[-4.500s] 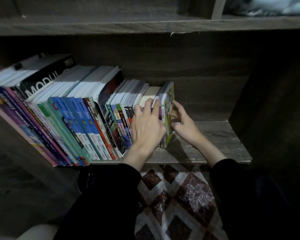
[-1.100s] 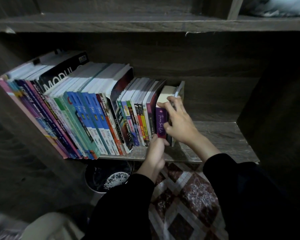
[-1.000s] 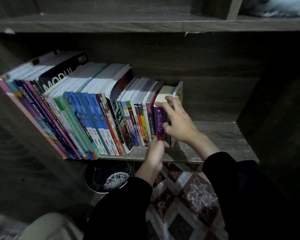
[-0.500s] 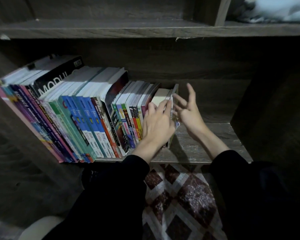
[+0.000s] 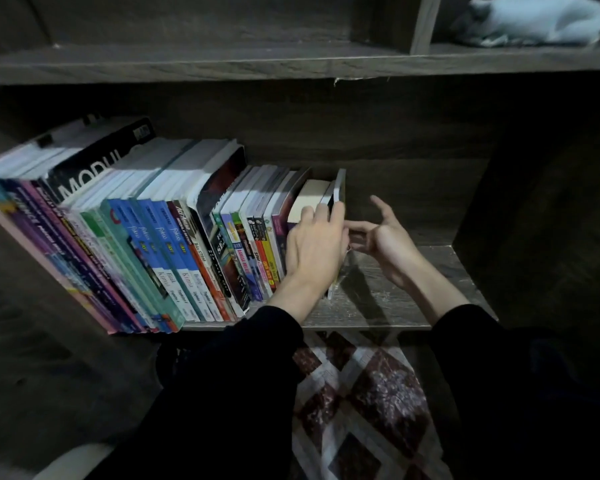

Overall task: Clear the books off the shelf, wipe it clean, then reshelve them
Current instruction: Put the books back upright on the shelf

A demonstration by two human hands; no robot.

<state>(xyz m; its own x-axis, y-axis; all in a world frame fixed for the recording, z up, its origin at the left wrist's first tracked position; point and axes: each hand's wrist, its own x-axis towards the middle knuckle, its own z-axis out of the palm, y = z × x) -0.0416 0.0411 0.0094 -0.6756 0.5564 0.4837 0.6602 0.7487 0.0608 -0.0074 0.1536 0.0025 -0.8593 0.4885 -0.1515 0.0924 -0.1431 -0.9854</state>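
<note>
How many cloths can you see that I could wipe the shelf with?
1. A pale blue bundled cloth lies on the upper shelf, in its right-hand compartment. Others may be hidden behind the books or out of frame.

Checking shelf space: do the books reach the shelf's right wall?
No, the books end at the left hand, with bare shelf board beyond them.
</note>
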